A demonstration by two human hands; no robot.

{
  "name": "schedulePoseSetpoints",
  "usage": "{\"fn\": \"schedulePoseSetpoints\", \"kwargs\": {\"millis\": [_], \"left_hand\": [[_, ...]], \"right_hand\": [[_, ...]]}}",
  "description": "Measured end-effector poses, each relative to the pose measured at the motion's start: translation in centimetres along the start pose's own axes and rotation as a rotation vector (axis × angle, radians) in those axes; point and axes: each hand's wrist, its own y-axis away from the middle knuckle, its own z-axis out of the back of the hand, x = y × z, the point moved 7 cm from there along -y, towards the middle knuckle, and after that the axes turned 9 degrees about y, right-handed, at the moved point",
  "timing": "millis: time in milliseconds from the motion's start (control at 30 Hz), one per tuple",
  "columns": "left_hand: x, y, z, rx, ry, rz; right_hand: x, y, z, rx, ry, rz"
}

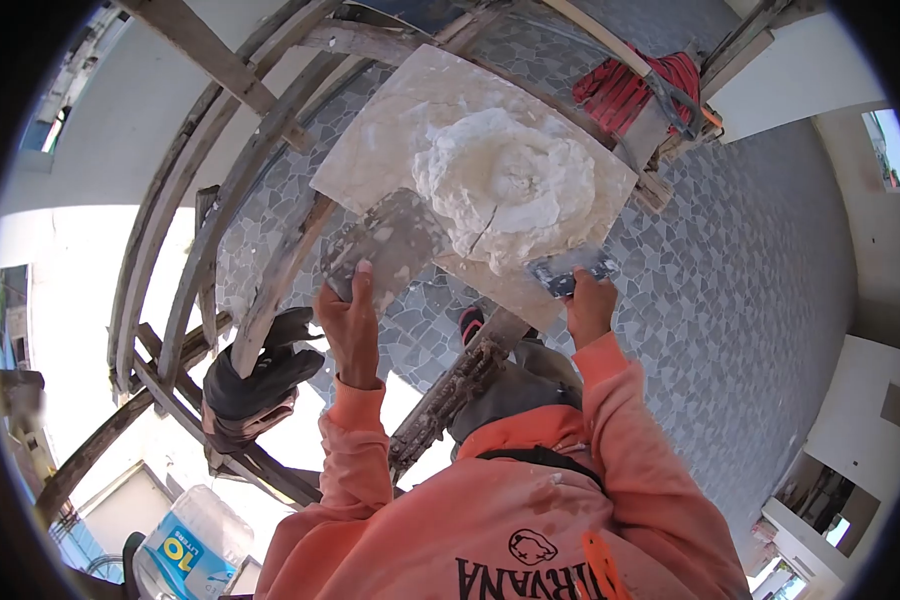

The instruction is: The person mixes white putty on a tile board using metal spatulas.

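Observation:
A pale board (375,130) bears a wide mound of wet white plaster (440,170) with a hollow in its middle and a dark crack toward its near side. My left hand (350,315) grips a flat, plaster-smeared plate (385,240), its thumb on top, beside the board's left edge. In my right hand (590,305) is a small dark-bladed scraper (560,272), slightly blurred, close to the mound's near right edge. The fingers under the plate are mostly hidden.
Wooden poles (185,190) run along the left, with dark cloth (255,385) hung on one. A rough beam (460,390) lies below the board. Red fabric (620,95) and a long-handled tool (610,40) are at the upper right. A 10-liter bucket (190,545) stands lower left.

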Motion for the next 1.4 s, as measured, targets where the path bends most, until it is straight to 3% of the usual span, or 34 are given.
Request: {"fn": "schedulePoseSetpoints", "kwargs": {"millis": [233, 333, 433, 533, 733, 967, 1100, 1200, 1333, 1400], "left_hand": [[0.1, -0.2, -0.8, 0.033, 0.029, -0.002], [0.9, -0.2, -1.2, 0.065, -0.06, 0.024], [1.7, -0.2, -1.1, 0.107, -0.199, 0.071], [3.1, 0.0, -0.6, 0.119, -0.269, 0.086], [4.5, 0.5, 0.7, 0.097, -0.261, 0.037], [5.2, 1.2, 2.0, 0.077, -0.206, 0.165], [4.5, 1.5, 2.1, 0.069, -0.221, 0.142], [5.2, 2.0, 2.1, 0.067, -0.145, 0.224], [5.0, 2.3, 2.5, 0.049, -0.183, 0.189], [4.8, 3.1, 2.8, 0.029, -0.194, 0.158]], "right_hand": [[6.4, -1.1, -3.9, 0.136, 0.343, 0.338], [9.6, -2.7, -5.8, 0.042, 0.705, 0.682], [10.5, -1.9, -6.1, 0.169, 0.75, 0.592], [9.9, 0.9, -5.4, 0.215, 0.784, 0.684], [9.9, 4.6, -6.5, 0.176, 1.16, 0.769], [13.6, 3.3, -10.0, -0.056, 1.847, 1.1], [10.5, 1.3, -11.6, -0.02, 2.029, 1.328], [9.6, 2.4, -11.9, 0.163, 2.104, 1.434], [13.7, -0.4, -12.9, 0.428, 2.071, 1.239], [15.9, -0.4, -14.7, 0.413, 2.096, 1.399]]}}
